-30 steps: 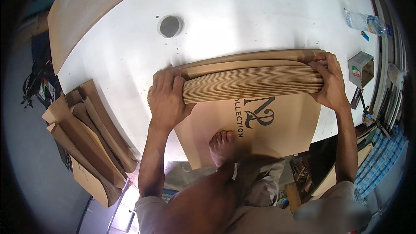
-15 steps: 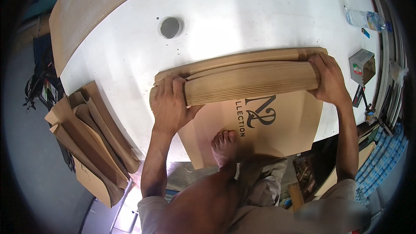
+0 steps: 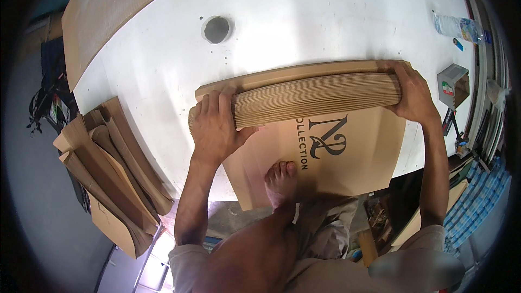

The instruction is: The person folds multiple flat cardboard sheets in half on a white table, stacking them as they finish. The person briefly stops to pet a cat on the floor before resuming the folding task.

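Before me lies a thick stack of brown cardboard sheets (image 3: pixel 317 93), bent over so that its many layered edges face up in a long ridge. The lower part (image 3: pixel 363 157) lies flat toward me and carries dark print. My left hand (image 3: pixel 214 130) is clamped over the ridge's left end, fingers on top and thumb stretched along the near side. At the other end my right hand (image 3: pixel 410 92) grips the ridge, its fingertips over the far edge. My bare foot (image 3: pixel 281 182) rests on the flat part, close to the near edge.
The white table (image 3: pixel 304 21) has a round hole (image 3: pixel 216 30). More folded cardboard (image 3: pixel 114 168) leans at the left, and a large brown sheet (image 3: pixel 103 21) lies at the far left. Along the right stand a plastic bottle (image 3: pixel 458 27), a lighter (image 3: pixel 458 45) and a small grey box (image 3: pixel 453 86).
The view has shifted slightly. Both hands keep their hold on the ends of the stack, and its ridge has tilted up a little at the right.
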### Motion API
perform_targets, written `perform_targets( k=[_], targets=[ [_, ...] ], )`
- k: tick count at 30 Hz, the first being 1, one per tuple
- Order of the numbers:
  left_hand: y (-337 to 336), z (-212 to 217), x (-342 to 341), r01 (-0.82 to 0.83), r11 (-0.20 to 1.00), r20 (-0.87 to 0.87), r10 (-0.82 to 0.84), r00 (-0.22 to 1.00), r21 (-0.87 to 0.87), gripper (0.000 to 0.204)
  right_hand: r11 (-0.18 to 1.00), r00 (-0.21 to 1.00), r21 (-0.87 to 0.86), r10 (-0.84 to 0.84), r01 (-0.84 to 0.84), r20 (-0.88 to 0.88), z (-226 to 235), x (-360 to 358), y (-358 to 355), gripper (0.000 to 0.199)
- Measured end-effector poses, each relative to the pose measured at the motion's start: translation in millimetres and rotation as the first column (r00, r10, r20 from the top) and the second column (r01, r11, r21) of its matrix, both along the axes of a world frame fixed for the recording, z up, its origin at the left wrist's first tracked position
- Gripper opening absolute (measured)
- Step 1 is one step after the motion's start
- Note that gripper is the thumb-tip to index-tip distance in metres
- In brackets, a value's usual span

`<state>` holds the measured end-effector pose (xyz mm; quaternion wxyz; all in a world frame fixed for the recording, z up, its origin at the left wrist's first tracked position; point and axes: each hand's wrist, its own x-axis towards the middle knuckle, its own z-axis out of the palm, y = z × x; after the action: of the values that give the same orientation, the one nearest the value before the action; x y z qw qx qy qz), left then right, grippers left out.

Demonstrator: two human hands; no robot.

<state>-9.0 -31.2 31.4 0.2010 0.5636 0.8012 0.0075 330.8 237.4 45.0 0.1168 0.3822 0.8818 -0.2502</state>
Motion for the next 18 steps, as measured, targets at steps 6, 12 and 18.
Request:
perform_targets(
  k=[6,12,18],
  targets=[
    [3.6,-3.7,-9.8,0.131,0.971,-0.095,-0.113,0.989,0.200,0.074,0.996,0.997,0.092,0.001,0.005,-0.072,10.4,5.8,-13.6,0.065],
    [0.8,-2.6,-0.4,0.047,0.987,0.008,-0.049,0.999,0.156,0.065,0.992,0.996,0.124,0.032,-0.021,-0.088,0.7,11.0,-6.9,0.067],
    [-8.9,-10.8,-0.7,0.045,0.971,0.006,-0.048,0.999,0.233,0.057,0.990,0.983,0.136,0.054,-0.029,-0.178,3.3,14.8,-12.4,0.069]
  ],
)
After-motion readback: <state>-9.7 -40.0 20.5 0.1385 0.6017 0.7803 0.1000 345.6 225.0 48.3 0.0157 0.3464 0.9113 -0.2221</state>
